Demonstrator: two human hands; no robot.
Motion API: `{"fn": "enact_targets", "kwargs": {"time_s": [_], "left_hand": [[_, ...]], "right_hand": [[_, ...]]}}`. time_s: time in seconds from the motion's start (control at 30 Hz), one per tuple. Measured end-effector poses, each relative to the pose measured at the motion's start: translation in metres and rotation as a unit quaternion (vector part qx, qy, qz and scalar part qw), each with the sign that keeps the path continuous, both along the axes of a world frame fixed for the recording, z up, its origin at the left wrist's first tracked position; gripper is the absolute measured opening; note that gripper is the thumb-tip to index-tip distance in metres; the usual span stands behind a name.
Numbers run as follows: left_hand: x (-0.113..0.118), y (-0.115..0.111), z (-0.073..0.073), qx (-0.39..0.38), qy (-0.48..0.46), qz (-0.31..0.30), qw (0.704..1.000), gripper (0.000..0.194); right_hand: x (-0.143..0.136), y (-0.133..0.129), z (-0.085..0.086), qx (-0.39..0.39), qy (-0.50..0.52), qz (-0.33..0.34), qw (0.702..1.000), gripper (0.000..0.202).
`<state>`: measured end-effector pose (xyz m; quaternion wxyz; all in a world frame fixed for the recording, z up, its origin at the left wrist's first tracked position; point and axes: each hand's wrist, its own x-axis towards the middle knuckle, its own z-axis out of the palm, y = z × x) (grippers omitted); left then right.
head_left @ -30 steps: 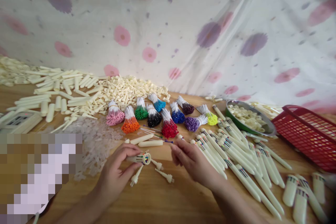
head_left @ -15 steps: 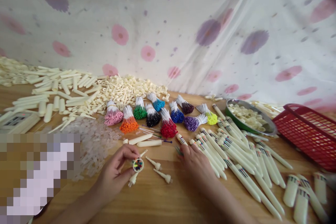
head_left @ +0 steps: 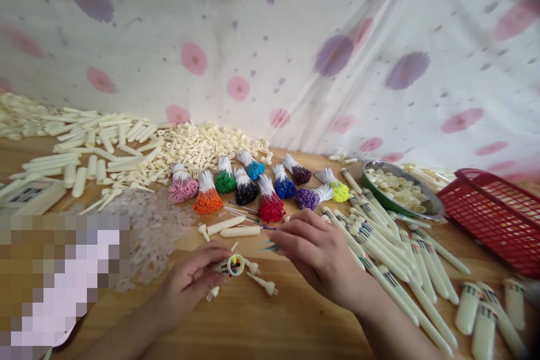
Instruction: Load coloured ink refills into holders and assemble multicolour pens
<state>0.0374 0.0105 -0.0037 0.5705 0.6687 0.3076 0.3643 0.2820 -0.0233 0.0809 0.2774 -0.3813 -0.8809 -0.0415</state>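
Observation:
My left hand (head_left: pixel 192 278) pinches a short cream pen barrel (head_left: pixel 225 268) between thumb and fingers. Its round open end faces right and up, and several coloured tips show inside. My right hand (head_left: pixel 314 253) hovers to the right of it, fingers closed around thin teal-tipped tweezers (head_left: pixel 266 246), mostly covered by the fingers. A gap separates the tweezers from the barrel. Beneath and beside the barrel lie small cream cone-shaped pen tips (head_left: pixel 262 283). Behind my hands rest two cream tubes (head_left: pixel 240 231) and a few loose refills (head_left: pixel 242 211).
Bundles of coloured refills (head_left: pixel 270 202) stand across the middle. Rows of multicolour pens (head_left: pixel 382 242) lie at the right, near a metal bowl (head_left: pixel 434 205) and a red basket (head_left: pixel 493 219). Cream parts (head_left: pixel 198 146) and clear plastic pieces (head_left: pixel 147 236) are heaped at the left.
My right hand has lifted off the pens and come toward my left hand, with the tweezers now pointing left. The barrel has shifted slightly right and turned.

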Motion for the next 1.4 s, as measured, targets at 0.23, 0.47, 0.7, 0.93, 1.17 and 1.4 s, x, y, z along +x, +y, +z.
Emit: {"fn": "enact_targets", "kwargs": {"time_s": [0.23, 0.47, 0.7, 0.93, 1.17, 1.4], "left_hand": [[-0.004, -0.001, 0.006, 0.037, 0.056, -0.064, 0.996, 0.027], [-0.002, -0.001, 0.012, 0.054, 0.051, -0.054, 0.996, 0.023], [0.000, 0.000, 0.018, 0.046, 0.055, -0.052, 0.996, 0.023], [0.000, -0.001, 0.015, 0.034, 0.055, -0.062, 0.996, 0.023], [-0.003, 0.000, 0.002, 0.040, 0.029, -0.042, 0.998, 0.026], [0.003, -0.001, -0.002, 0.085, 0.013, 0.080, 0.993, 0.023]], "right_hand": [[-0.007, 0.002, 0.015, 0.077, -0.081, 0.053, 0.992, 0.025], [-0.010, 0.006, 0.022, 0.074, -0.155, 0.056, 0.984, 0.024], [-0.012, 0.007, 0.025, 0.068, -0.167, 0.067, 0.981, 0.025], [-0.014, 0.006, 0.026, 0.059, -0.178, 0.073, 0.979, 0.025], [-0.015, 0.005, 0.027, 0.018, -0.169, 0.077, 0.982, 0.025], [-0.025, -0.003, 0.017, -0.037, -0.131, 0.023, 0.990, 0.021]]}}
